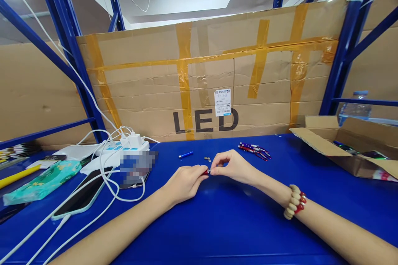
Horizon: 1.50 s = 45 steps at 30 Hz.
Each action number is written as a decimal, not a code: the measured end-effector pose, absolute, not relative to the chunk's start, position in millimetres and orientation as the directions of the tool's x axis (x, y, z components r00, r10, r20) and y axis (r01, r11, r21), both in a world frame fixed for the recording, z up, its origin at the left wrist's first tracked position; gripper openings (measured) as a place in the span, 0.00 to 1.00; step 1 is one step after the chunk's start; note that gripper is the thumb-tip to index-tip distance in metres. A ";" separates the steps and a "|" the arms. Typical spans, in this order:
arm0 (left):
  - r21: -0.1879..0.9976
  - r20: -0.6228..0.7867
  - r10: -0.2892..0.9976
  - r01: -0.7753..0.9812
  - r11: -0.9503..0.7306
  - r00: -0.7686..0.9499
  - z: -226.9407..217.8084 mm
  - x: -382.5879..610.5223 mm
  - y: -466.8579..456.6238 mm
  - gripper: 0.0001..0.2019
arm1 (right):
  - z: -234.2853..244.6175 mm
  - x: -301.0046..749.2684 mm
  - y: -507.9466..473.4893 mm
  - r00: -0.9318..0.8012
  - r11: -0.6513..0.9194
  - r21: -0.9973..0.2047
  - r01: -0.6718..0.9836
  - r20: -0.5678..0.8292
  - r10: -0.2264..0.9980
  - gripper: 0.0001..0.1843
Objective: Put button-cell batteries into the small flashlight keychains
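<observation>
Forearms (338, 225) are extended over the desk (236, 227). Nearside of the small discs (209, 160), a red piece (205, 172) is gripped by the left hand (186, 181), a silvery bit (209, 172) at its end pinched by the right hand (233, 167). Straight alignment is advised.

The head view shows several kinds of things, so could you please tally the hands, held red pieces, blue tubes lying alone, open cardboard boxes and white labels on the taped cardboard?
Hands: 2, the left hand and the right hand
Held red piece: 1
Lone blue tube: 1
Open cardboard box: 1
White label: 1
Total: 6
</observation>
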State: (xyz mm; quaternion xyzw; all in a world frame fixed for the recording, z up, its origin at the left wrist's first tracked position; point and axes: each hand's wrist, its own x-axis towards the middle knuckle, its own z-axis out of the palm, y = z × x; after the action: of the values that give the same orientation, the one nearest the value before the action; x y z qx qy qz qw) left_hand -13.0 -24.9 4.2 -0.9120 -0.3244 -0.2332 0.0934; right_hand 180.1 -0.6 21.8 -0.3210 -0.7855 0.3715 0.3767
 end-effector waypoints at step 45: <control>0.042 0.383 0.845 0.907 -0.420 0.373 18.4 -8.4 -20.7 0.12 | 19.5 224.2 34.4 -0.201 0.267 -0.152 0.952 0.351 0.915 0.10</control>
State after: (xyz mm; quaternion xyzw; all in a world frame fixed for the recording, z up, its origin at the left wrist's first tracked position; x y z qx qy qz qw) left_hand -8.4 -20.7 18.4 -0.8239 -0.5315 -0.1761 0.0878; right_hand 224.2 34.4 19.5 -0.6033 -0.7733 -0.0488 0.1887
